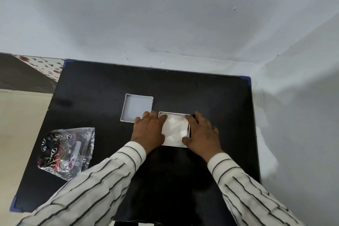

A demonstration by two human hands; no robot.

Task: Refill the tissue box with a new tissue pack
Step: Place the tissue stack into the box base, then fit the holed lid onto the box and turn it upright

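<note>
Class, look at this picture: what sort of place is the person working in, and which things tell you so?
Probably a plain room at home: a black table pushed into a corner of bare white walls, with a flowered cloth at its far left. Only a tissue box, lid and wrapper lie there.

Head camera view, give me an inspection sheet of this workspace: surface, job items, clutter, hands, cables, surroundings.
Surface: black table with blue corner guards, set into a wall corner.
Job's things: open white tissue box with white tissues showing inside; grey lid lying upturned beside it, to the far left.
Clutter: crumpled clear plastic wrapper with black and red print, at the table's left.
Hands: left hand and right hand rest on the box's two sides, fingers over its rim.
Cables: nothing seen.
Surroundings: pale wall behind and right; flower-patterned tiles at far left.
</note>
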